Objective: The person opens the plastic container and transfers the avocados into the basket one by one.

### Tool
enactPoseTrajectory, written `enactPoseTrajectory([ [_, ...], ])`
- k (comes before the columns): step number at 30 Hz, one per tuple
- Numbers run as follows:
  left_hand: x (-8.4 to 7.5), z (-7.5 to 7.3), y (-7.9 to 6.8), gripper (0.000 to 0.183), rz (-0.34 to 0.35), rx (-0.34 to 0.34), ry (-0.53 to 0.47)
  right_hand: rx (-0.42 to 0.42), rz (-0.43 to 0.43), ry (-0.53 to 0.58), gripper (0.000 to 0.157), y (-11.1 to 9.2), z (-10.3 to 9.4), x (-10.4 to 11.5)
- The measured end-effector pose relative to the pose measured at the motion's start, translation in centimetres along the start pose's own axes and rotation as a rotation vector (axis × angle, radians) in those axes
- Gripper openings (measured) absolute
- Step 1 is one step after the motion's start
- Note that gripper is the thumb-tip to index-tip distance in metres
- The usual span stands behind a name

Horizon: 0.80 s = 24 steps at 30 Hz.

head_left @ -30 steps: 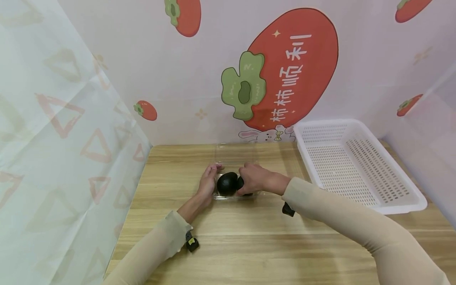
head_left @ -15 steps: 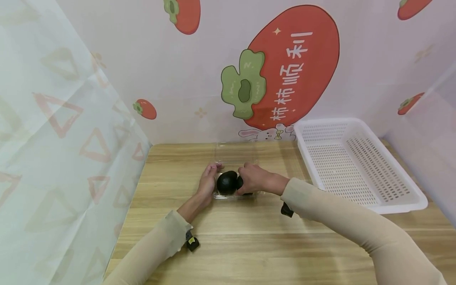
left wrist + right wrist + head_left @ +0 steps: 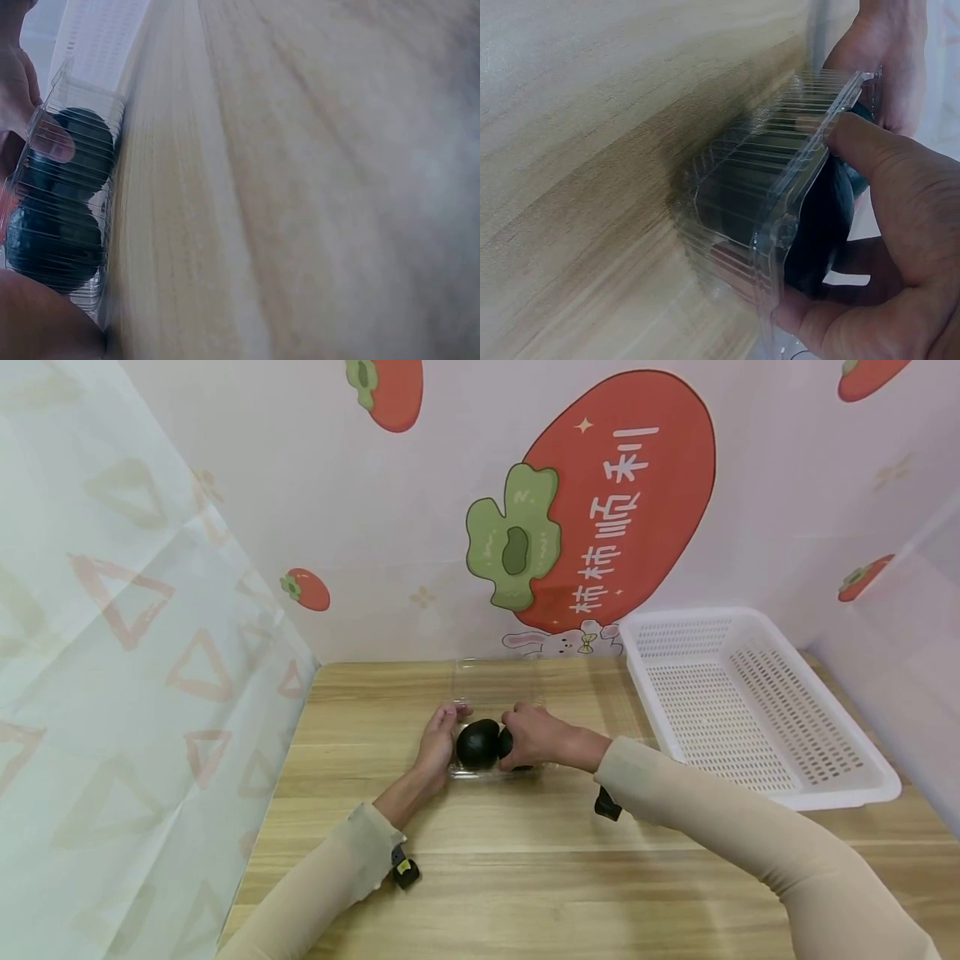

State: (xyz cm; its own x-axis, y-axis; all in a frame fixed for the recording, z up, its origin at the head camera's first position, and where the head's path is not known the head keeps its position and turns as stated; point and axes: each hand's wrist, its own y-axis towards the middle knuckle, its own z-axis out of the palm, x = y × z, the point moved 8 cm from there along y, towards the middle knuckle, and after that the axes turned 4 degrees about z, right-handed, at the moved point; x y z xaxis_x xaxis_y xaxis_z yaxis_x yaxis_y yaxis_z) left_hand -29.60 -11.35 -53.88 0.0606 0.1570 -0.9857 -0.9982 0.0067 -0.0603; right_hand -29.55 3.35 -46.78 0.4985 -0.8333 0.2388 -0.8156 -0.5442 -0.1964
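Note:
A clear plastic clamshell container (image 3: 480, 775) stands on the table in the head view, its transparent lid (image 3: 495, 679) laid back toward the wall. Inside are two dark, smooth, egg-shaped fruits that look like avocados. The left avocado (image 3: 476, 746) shows plainly. The right avocado (image 3: 825, 217) is mostly covered by my right hand (image 3: 535, 735), whose thumb and fingers hold it within the container. My left hand (image 3: 433, 747) grips the container's left side, fingers at the rear corner. In the left wrist view both dark fruits show through the ribbed wall (image 3: 112, 112).
A white perforated plastic basket (image 3: 705, 702) stands at the right of the wooden table (image 3: 480, 877). Behind the table rises a wall covering printed with persimmons (image 3: 660, 460). A pale patterned sheet (image 3: 150, 693) hangs along the left side.

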Motion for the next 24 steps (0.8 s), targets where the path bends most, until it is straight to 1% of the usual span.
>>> enactPoseTrajectory([
  [10, 0.08, 0.01, 0.09, 0.041, 0.005, -0.015, -0.003, -0.043, -0.023, 0.053, 0.068, -0.03, 0.01, -0.54],
  [18, 0.12, 0.13, 0.09, 0.041, 0.000, -0.003, -0.010, -0.085, -0.070, 0.078, 0.067, -0.24, -0.30, -0.64],
  [24, 0.23, 0.01, 0.11, 0.041, -0.001, -0.009, -0.009, -0.136, -0.116, 0.094, 0.067, -0.41, -0.92, -0.52],
])
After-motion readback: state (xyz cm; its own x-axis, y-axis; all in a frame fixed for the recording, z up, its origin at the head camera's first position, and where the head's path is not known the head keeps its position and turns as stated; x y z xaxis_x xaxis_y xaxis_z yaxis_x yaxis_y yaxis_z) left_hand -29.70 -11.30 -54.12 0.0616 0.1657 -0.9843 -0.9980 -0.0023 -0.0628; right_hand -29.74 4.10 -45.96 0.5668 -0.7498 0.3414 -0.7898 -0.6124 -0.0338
